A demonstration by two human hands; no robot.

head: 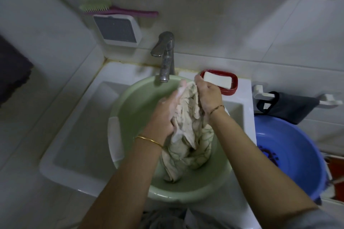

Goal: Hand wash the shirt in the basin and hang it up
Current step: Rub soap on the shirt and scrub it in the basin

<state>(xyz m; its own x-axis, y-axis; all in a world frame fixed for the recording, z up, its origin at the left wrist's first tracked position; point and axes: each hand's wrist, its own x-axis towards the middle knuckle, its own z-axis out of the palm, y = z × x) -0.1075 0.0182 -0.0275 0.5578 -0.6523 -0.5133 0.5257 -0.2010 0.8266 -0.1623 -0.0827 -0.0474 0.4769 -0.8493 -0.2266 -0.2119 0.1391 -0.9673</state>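
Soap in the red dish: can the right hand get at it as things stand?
Probably yes. The soap lies uncovered in its dish just beyond the right hand, nothing between them, though that hand grips the shirt and must let go.

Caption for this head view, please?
Left hand and right hand grip a soapy shirt over the green basin.
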